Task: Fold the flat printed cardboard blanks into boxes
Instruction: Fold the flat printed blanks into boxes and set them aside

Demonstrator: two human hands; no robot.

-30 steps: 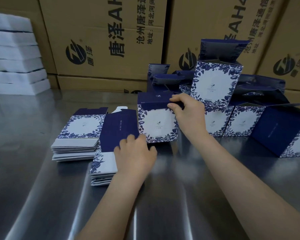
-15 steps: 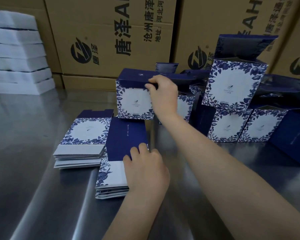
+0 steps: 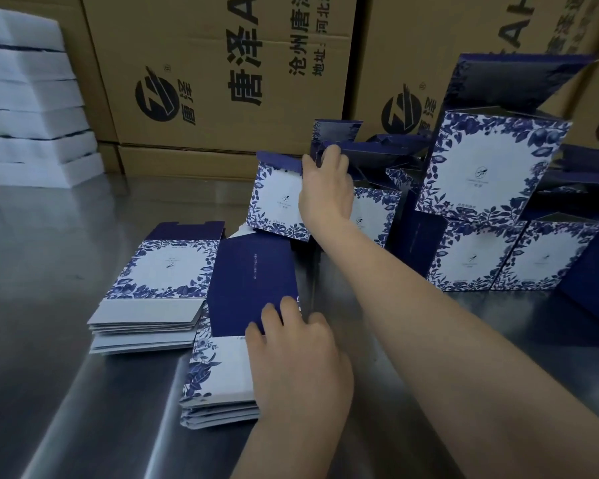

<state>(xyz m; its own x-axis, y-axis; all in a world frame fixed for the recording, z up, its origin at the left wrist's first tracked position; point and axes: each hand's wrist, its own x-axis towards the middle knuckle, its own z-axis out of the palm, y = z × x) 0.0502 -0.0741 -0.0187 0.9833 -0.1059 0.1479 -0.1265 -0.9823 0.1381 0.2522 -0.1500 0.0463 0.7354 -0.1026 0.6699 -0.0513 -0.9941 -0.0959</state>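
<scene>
A folded blue-and-white floral box (image 3: 276,199) is tilted at the back of the steel table (image 3: 49,271). My right hand (image 3: 325,188) grips its dark blue top edge, among the other folded boxes (image 3: 491,167). Two stacks of flat blanks lie nearer to me: a left stack (image 3: 159,271) with the floral face up, and a right stack (image 3: 246,292) with a navy panel on top. My left hand (image 3: 298,357) rests on the right stack, fingers curved over its top blank.
Several finished boxes (image 3: 519,264) are piled at the right, some with lids standing open. Large brown shipping cartons (image 3: 222,70) line the back wall. White foam trays (image 3: 28,108) are stacked at the far left.
My right hand has carried the folded box from the near middle back and up toward the pile, and the box now tilts. My left hand stays on the right stack.
</scene>
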